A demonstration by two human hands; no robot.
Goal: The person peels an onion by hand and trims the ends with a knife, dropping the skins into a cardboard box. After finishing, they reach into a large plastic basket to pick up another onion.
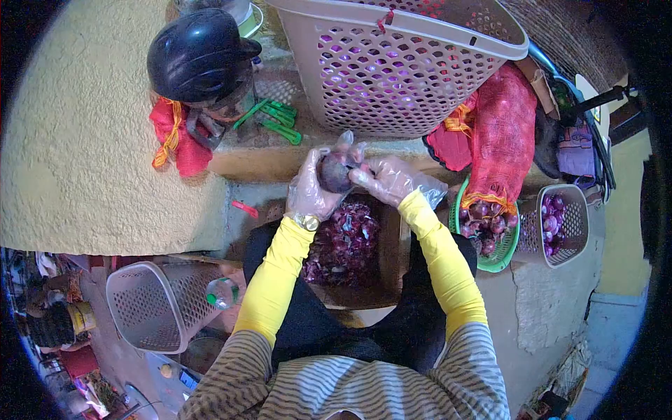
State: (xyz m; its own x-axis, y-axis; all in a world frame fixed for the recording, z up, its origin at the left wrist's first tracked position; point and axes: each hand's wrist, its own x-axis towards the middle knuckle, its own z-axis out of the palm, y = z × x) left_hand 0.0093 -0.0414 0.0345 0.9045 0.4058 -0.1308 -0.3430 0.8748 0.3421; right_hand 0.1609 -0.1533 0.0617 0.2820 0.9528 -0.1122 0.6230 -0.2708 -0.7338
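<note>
My left hand (313, 185), in a clear plastic glove, is closed around a dark purple onion (334, 173). My right hand (387, 180), gloved the same way, meets the onion's right side with its fingers pinched. Whatever sits between those fingers is too small or hidden to name. Below both hands, between my knees, stands a brown box (390, 259). Purple onion skins (344, 241) fill much of it.
A large perforated basket (399, 73) stands on the ledge ahead. To the right, a red mesh sack (505, 133) spills onions into a green basket (498, 257); beside it a beige basket (577, 227) holds onions. On the left are a helmet (198, 56), another basket (143, 308) and a bottle (223, 292).
</note>
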